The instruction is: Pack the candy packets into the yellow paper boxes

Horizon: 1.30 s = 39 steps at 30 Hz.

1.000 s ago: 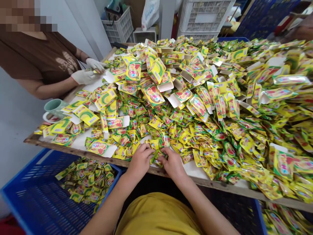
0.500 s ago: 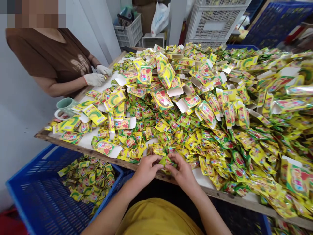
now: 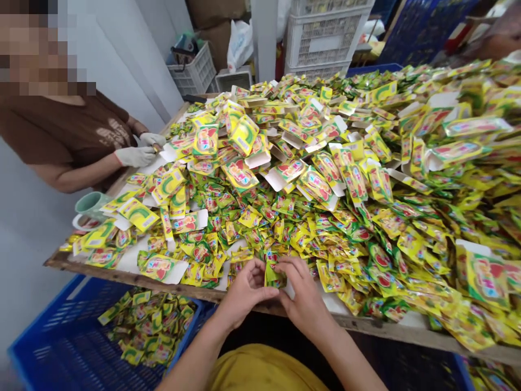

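At the table's near edge, my left hand (image 3: 243, 292) and my right hand (image 3: 303, 290) meet around a small green and yellow packet (image 3: 272, 271) with a shiny wrapper. It stands up between them. My left fingers are curled and its thumb reaches along the packet's lower end. The right fingers press on the packet's other side, with the thumb low. Loose packets (image 3: 299, 236) of the same kind are heaped just beyond my hands. Yellow printed cardboard boxes (image 3: 241, 175), several with white flaps open, lie on top of the heap.
Below the table's wooden edge (image 3: 179, 288) on the left stands a blue crate (image 3: 49, 336) with packets inside. A green mug (image 3: 90, 205) is at the left corner. Across from it, a co-worker's gloved hands (image 3: 136, 156) hold something small. White crates (image 3: 321, 41) are stacked behind.
The packet has turned from lying flat to upright between my hands, and my fingers have shifted around it. The camera view has swung to the right. The co-worker's hands remain together.
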Tool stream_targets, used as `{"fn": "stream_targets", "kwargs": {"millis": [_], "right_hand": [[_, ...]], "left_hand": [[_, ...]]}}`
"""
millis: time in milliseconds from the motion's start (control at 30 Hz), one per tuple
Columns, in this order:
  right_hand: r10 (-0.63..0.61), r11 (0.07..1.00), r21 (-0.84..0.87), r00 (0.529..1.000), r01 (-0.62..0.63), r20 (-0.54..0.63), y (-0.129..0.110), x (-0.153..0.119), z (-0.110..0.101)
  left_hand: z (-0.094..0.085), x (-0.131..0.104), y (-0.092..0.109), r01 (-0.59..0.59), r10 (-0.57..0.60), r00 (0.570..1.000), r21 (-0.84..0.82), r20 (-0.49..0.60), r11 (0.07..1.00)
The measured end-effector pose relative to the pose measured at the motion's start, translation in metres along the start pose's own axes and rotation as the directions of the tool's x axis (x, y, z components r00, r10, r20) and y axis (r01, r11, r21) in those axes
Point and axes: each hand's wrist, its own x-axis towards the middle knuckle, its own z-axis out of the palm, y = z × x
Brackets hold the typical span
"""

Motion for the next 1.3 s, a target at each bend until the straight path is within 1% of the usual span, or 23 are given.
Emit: {"fn": "stream_targets", "kwargs": {"millis": [133,200,267,333,400,467,533,600,700,767,800,867,900,967,1000,1033,1067,1100,1133,1200,1233,1267,1300], "right_hand": [[0.015,0.998,0.065,0.999,-0.018,0.038,0.009,-0.006,-0.007],[0.032,0.996,0.079,0.999,-0.032,-0.002,0.014,-0.010,-0.010],[0.040,0.996,0.081,0.998,-0.036,-0.047,0.017,-0.013,-0.014],[0.021,0.998,0.053,0.999,-0.019,-0.029,0.019,-0.015,-0.019],[-0.004,1.000,0.003,1.000,0.004,0.026,0.021,-0.018,-0.022],[-0.007,0.999,-0.048,0.999,0.009,0.052,0.024,-0.022,-0.023],[0.003,0.996,-0.086,0.999,0.001,0.051,0.028,-0.028,-0.021],[0.008,0.996,-0.090,1.000,-0.005,0.030,0.032,-0.035,-0.020],[0.025,1.000,0.021,0.999,-0.024,-0.043,0.036,-0.041,-0.026],[0.076,0.984,0.170,0.990,-0.055,-0.119,0.034,-0.040,-0.035],[0.127,0.963,0.256,0.981,-0.086,-0.148,0.032,-0.038,-0.040],[0.284,0.866,0.463,0.947,-0.187,-0.150,0.024,-0.032,-0.044],[0.386,0.774,0.581,0.915,-0.253,-0.115,0.019,-0.028,-0.044],[0.575,0.507,0.786,0.818,-0.353,-0.004,0.012,-0.021,-0.038],[0.638,0.378,0.852,0.768,-0.363,0.044,0.009,-0.019,-0.033],[0.682,0.281,0.892,0.728,-0.353,0.074,0.007,-0.016,-0.029],[0.711,0.224,0.915,0.699,-0.335,0.082,0.006,-0.015,-0.024],[0.729,0.199,0.927,0.680,-0.318,0.077,0.006,-0.013,-0.020],[0.739,0.193,0.932,0.670,-0.308,0.068,0.006,-0.013,-0.017],[0.733,0.217,0.917,0.676,-0.333,0.072,0.005,-0.014,-0.013],[0.715,0.269,0.890,0.695,-0.368,0.071,0.005,-0.016,-0.012],[0.692,0.360,0.842,0.721,-0.402,0.048,0.005,-0.019,-0.011],[0.665,0.480,0.767,0.747,-0.426,-0.001,0.005,-0.022,-0.011]], "left_hand": [[0.007,0.004,-0.001,-0.001,-0.004,0.989,-0.030,-0.145,1.000],[0.012,0.008,0.001,-0.019,0.017,0.981,-0.005,-0.194,1.000],[0.018,0.011,0.004,-0.015,0.025,0.980,0.048,-0.197,0.999],[0.027,0.014,0.004,0.018,-0.003,0.982,0.078,-0.186,0.997],[0.035,0.016,0.003,0.067,-0.059,0.983,0.040,-0.175,0.997],[0.042,0.017,0.002,0.118,-0.123,0.979,-0.037,-0.165,0.992],[0.045,0.018,0.003,0.153,-0.167,0.972,-0.090,-0.168,0.984],[0.048,0.019,0.006,0.177,-0.192,0.966,-0.094,-0.173,0.980],[0.051,0.018,0.009,0.193,-0.194,0.967,-0.021,-0.167,0.981],[0.055,0.018,0.008,0.165,-0.152,0.969,0.049,-0.196,0.985],[0.058,0.017,0.007,0.142,-0.124,0.969,0.068,-0.216,0.988],[0.066,0.016,0.004,0.087,-0.075,0.972,0.046,-0.223,0.995],[0.071,0.015,0.002,0.056,-0.054,0.977,0.006,-0.206,0.998],[0.082,0.013,0.000,0.008,-0.022,0.987,-0.091,-0.157,0.996],[0.086,0.011,-0.001,-0.007,-0.012,0.990,-0.135,-0.142,0.991],[0.090,0.010,-0.002,-0.017,-0.006,0.990,-0.170,-0.138,0.985],[0.092,0.008,-0.002,-0.020,-0.006,0.991,-0.192,-0.135,0.981],[0.093,0.007,-0.003,-0.021,-0.005,0.991,-0.193,-0.132,0.981],[0.093,0.006,-0.003,-0.029,0.006,0.991,-0.178,-0.132,0.984],[0.087,0.006,-0.004,-0.070,0.050,0.986,-0.119,-0.160,0.990],[0.083,0.006,-0.005,-0.100,0.081,0.978,-0.088,-0.192,0.991],[0.078,0.006,-0.006,-0.129,0.111,0.966,-0.065,-0.232,0.989],[0.072,0.005,-0.008,-0.154,0.135,0.955,-0.052,-0.266,0.987]]}}
